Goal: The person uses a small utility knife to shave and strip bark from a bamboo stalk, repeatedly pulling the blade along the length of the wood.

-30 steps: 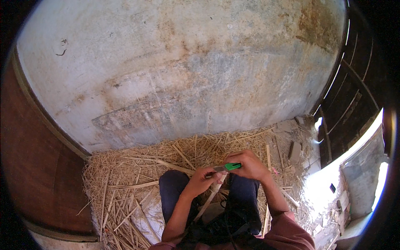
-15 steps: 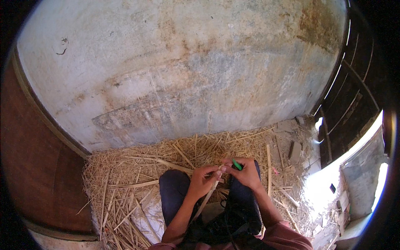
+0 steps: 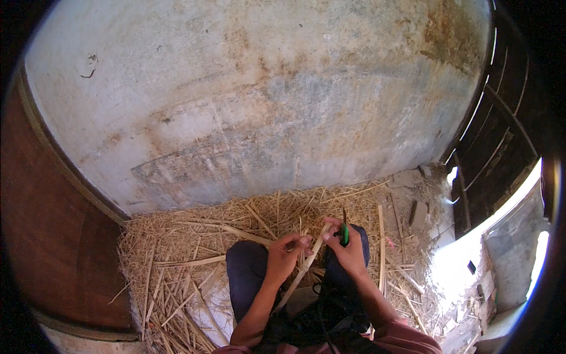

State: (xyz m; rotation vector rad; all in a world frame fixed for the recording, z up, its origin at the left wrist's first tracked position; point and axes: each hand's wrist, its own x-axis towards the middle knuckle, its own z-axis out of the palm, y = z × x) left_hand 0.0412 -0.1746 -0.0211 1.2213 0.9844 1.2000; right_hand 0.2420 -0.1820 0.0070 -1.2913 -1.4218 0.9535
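Note:
In my right hand [image 3: 350, 253] is a green-handled knife [image 3: 345, 235], its thin dark blade pointing away from me. The thumb and fingers of that hand also pinch the upper end of a pale bamboo strip [image 3: 303, 271], which slants down to the left between my knees. My left hand [image 3: 284, 255] is closed just left of the strip, apart from it. A thin pale sliver [image 3: 301, 224] sticks up from its fingertips.
Shavings and loose strips [image 3: 188, 236] cover the floor around my knees [image 3: 246, 265]. Ahead rises a stained wall [image 3: 265, 118]. A brown panel [image 3: 65, 218] stands at left. A brick-like block [image 3: 418, 216] and a small dark flat object [image 3: 471, 267] lie at right.
My hands have moved apart from where they met at the strip's end. The knife has turned so its blade points up and away. The left hand now holds a thin sliver.

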